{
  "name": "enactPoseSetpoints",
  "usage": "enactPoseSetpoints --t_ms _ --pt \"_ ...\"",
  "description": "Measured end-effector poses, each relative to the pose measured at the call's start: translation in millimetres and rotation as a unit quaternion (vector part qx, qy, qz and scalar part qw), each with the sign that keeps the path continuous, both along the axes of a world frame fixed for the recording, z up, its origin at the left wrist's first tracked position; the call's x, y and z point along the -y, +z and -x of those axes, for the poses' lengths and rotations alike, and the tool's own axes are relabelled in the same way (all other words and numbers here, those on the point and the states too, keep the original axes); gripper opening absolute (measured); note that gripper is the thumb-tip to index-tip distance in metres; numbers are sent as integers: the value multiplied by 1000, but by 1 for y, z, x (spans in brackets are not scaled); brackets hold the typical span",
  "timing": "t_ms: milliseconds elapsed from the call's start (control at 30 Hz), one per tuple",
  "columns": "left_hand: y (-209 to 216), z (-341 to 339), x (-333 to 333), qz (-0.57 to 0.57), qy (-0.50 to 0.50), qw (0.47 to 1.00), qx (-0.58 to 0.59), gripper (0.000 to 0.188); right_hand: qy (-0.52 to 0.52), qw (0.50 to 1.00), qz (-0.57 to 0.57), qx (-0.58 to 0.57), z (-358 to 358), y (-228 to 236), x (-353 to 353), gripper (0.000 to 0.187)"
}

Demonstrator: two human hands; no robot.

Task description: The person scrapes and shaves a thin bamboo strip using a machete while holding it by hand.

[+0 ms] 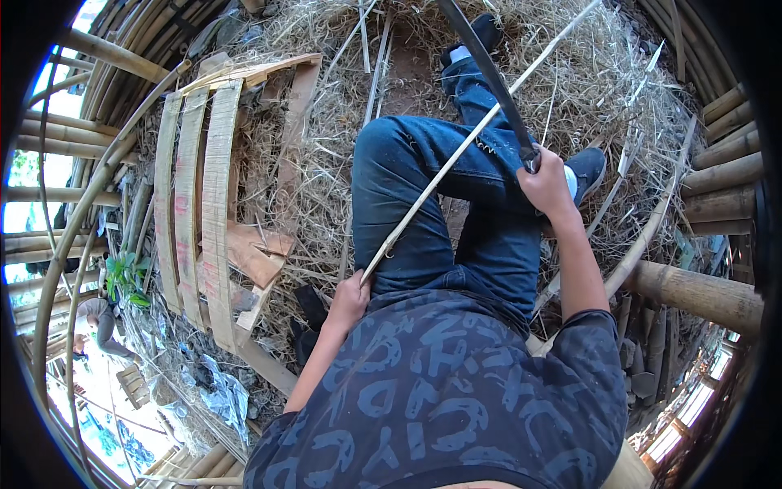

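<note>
My left hand (350, 301) is closed on the lower end of a long, thin, pale bamboo strip (440, 174), beside my left thigh. The strip slants up to the right, over my jeans and out past the top edge. My right hand (547, 183) grips the handle of a machete (494, 75) above my right leg. Its long dark blade points away and to the left, crossing over the strip. Whether blade and strip touch there, I cannot tell. My legs (399, 196) are bent under the strip.
Pale shavings (326, 196) cover the ground around me. A slatted wooden pallet (190, 204) lies to the left. Thick bamboo poles (700, 295) jut in at the right, and a bamboo frame curves along the left. Further left are crumpled plastic sheeting (224, 395) and another person (102, 326).
</note>
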State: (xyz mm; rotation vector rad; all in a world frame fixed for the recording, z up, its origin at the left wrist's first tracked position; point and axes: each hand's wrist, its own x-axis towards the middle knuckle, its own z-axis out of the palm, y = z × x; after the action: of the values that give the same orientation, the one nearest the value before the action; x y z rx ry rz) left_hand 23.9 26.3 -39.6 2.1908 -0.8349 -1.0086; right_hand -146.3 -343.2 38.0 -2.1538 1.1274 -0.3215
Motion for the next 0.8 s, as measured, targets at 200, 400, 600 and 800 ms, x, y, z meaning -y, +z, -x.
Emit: enactPoseSetpoints --t_ms 200,400,600,800 --pt "-14 0 -8 19 -2 999 31 15 76 994 -37 -71 -7 -19 -53 16" --pt "-14 -4 -11 10 -1 1000 -7 16 101 987 -116 -38 -14 -16 -71 14" --pt "-22 -4 -14 37 -17 999 7 18 -20 999 28 41 -2 -14 10 17" --pt "-27 -6 -8 25 -18 999 -28 18 6 999 33 -1 -10 -29 -30 15"
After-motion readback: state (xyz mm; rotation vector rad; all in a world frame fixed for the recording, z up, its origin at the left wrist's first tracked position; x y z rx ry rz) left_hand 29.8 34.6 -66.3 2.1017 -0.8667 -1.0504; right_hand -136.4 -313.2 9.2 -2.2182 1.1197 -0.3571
